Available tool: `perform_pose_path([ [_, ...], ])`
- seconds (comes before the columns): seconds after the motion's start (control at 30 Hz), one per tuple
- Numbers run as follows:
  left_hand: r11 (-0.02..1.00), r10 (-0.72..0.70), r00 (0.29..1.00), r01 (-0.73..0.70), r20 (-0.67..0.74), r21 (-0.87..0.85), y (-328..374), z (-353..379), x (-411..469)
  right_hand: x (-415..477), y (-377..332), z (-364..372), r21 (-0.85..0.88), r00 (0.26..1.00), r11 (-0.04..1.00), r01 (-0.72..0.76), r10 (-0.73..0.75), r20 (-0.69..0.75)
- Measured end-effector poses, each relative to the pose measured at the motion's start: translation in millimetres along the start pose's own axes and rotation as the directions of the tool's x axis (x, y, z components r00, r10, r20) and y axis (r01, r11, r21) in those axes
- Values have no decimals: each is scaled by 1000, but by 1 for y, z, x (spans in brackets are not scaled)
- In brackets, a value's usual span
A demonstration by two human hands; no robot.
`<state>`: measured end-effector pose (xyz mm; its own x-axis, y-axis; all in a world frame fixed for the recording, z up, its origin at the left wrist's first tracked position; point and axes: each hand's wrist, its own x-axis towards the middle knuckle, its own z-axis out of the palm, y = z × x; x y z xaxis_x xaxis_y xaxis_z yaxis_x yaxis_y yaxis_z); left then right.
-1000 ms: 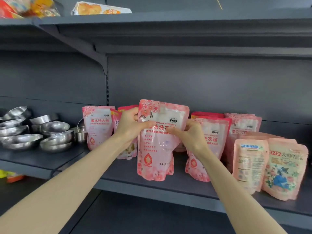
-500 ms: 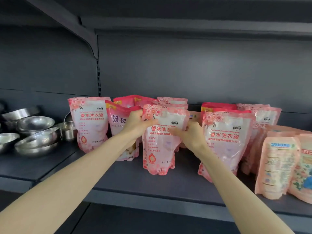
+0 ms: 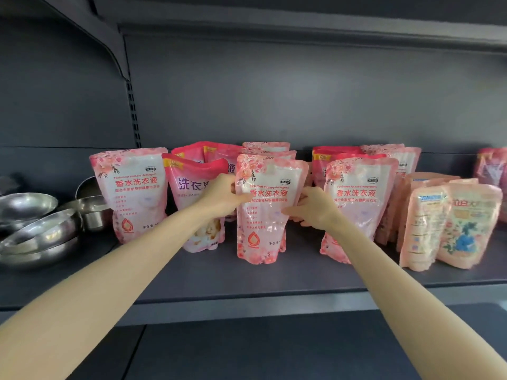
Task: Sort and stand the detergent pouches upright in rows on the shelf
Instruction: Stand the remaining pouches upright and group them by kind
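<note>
Held both arms out, nearly straight, over the front edge of the shelf (image 3: 301, 278). Gripped the centre pouch (image 3: 264, 223) at mid-height from both sides: left hand (image 3: 219, 197) on its left edge, thumb laid across the front face, fingers hidden behind; right hand (image 3: 310, 207) on its right edge, fingers curled and pinching it. Kept upright, base touching the shelf, label facing the camera.

Just left of the centre pouch: purple-lettered pouch (image 3: 189, 187), partly covered by the left hand, then a matching pink pouch (image 3: 131, 193), both upright. Well left of the centre pouch: stacked steel bowls (image 3: 35, 229). Right of the centre pouch: another pink pouch (image 3: 362, 198), leaning slightly, then peach pouches (image 3: 450, 223), upright. Behind the centre pouch: more pink pouches in rows, mostly hidden.
</note>
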<state>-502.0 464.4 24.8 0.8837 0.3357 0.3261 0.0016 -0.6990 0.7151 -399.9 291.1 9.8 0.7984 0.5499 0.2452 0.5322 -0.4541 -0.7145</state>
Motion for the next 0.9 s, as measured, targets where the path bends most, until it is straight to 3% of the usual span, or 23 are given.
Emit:
perform_pose_path([
  [0.13,970,-7,999,-4,44,242,-2,-2,-11,-12,-3,-6,-157,998,987,-33,40,40],
  [0.33,857,-38,994,-21,103,514,9,-11,-35,-22,-12,-19,-351,995,933,79,-54,81],
  [0.53,798,38,998,-55,41,600,35,-34,-61,-32,-41,-30,-379,953,881,283,-215,212],
  [0.73,788,78,997,-44,-28,614,42,-76,-74,-24,-81,-26,-378,895,812,445,-391,213],
  [0.9,827,108,985,-15,-132,562,33,-118,-65,-2,-113,-16,-278,863,817,506,-486,141],
])
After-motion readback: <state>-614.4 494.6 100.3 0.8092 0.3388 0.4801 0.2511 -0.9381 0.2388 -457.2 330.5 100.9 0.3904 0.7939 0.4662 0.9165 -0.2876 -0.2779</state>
